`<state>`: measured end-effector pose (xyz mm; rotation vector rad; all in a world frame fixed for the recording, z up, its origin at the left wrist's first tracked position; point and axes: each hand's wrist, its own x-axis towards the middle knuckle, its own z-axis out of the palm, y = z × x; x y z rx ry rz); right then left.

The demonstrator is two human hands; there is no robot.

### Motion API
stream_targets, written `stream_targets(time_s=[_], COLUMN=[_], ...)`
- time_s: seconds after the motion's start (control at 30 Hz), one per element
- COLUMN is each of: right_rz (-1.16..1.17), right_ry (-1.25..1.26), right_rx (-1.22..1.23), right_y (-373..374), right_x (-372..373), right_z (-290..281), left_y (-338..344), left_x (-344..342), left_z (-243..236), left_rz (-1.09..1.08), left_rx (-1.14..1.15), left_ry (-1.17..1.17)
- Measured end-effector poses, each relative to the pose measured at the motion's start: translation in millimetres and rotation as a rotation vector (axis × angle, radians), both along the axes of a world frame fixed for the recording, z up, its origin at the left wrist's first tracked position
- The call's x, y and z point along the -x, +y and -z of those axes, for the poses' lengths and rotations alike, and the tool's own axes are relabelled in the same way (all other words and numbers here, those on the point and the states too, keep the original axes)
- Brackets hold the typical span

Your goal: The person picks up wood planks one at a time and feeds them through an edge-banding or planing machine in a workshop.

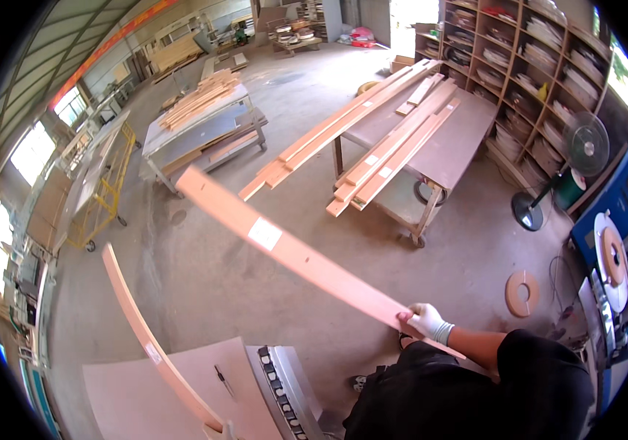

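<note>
A long, flat wooden board [314, 271] with a white label slants across the middle of the view. Its near end is gripped by my right hand [425, 322], which wears a white glove with bare fingertips. Down at the lower edge my left hand [220, 431], gloved too and mostly cut off, closes on the near end of a second narrow wooden board [138, 323], also labelled. That board reaches out over a pale work surface [116, 389], where a thin dark pen-like tool [223, 381] lies beside a metal roller rail [277, 392].
Ahead stands a wheeled table [468, 132] bearing several long boards [402, 147]. Another table [156, 139] with stacked strips is farther left, near a yellow-framed trolley [112, 194]. On the right are a standing fan [585, 147], a blue machine [622, 198] and shelves [519, 73] of coiled edging.
</note>
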<state>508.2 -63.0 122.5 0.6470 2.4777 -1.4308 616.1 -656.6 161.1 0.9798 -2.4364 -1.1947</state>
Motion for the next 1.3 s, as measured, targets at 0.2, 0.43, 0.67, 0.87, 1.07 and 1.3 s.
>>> stream_targets(time_s=[0.2,0.43,0.67,0.87,1.07,1.3], right_rz=[0.305,0.604,0.677,0.862,0.986,1.17], right_ry=[0.38,0.702,0.703,0.514,0.423,0.282], right_rx=[0.258,0.237,0.129,0.019,0.182,0.125], right_y=[87.9,212.8,270.8,308.6,334.7,289.7], right_x=[54.9,125.3,177.3,249.3,354.4,453.2], right_z=[4.5,-36.4,-48.8,-8.2,54.0,80.2], left_y=[149.9,356.8,508.6,592.9,664.7,696.1], left_x=[134.3,276.1,388.7,491.8,589.5,662.8], left_z=[-94.9,-62.9,8.7,41.3,75.8,105.7], left_rz=[0.239,0.721,1.014,1.265,1.387,1.608], left_rx=[-0.042,-0.316,-0.141,0.268,0.42,0.524], left_ry=[0.355,0.059,-0.087,-0.179,-0.24,0.207])
